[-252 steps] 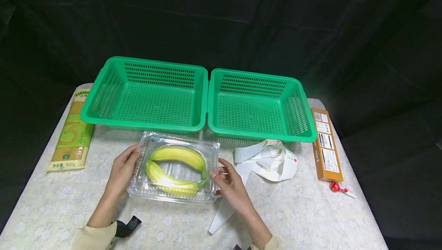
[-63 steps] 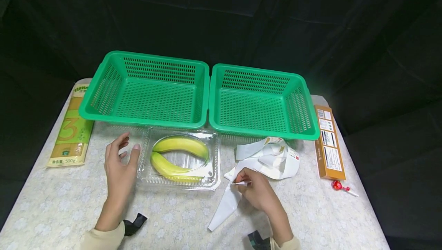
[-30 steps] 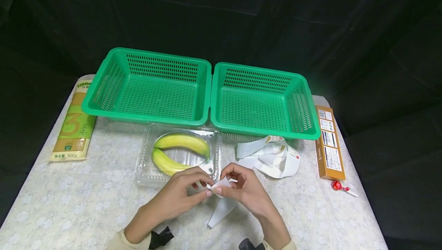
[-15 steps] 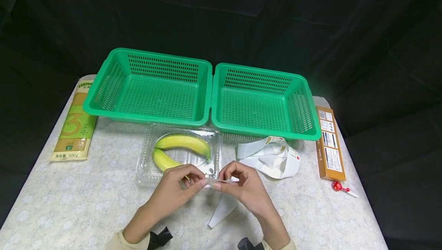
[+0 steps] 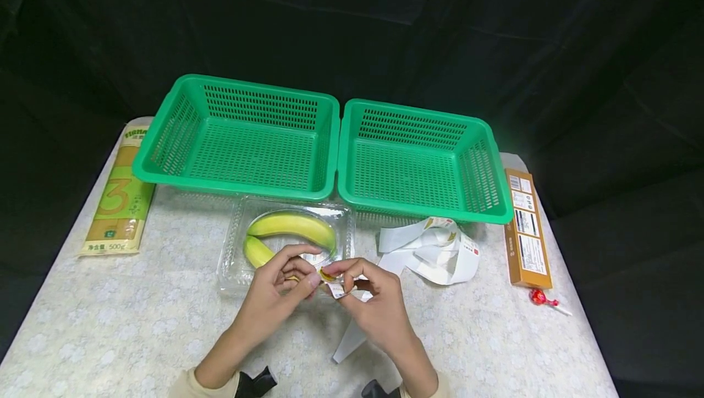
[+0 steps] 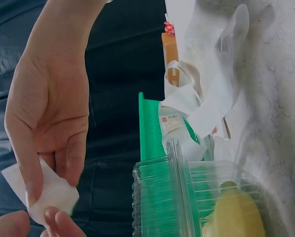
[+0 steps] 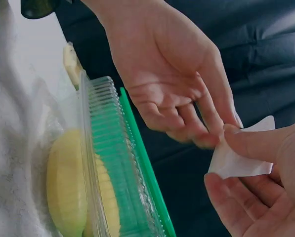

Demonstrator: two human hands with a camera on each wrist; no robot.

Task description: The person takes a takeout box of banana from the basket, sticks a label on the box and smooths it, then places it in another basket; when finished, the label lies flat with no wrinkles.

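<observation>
Above or just in front of the near right corner of the clear box (image 5: 227,272), a small label (image 5: 337,290) is turned with yellow-and-white print toward the head camera; half a second ago it showed only as a narrow sliver between both hands. It appears free of the white strip (image 5: 400,242), so the work seems to centre on the label rather than the box. The right hand (image 5: 379,303) pinches it between thumb and fingers. The left hand (image 5: 272,297) reaches its edge, forefinger spread from thumb in the head view; whether it grips anything cannot be told. Bananas (image 5: 291,225) lie inside the box.

Behind the box, the left green basket (image 5: 236,187) sits close to its rear edge, leaving little room. To its right, the strip crowds the space. To its left, patterned cloth (image 5: 178,233) stretches toward a packet (image 5: 118,202), giving freer room; more cloth shows in front.
</observation>
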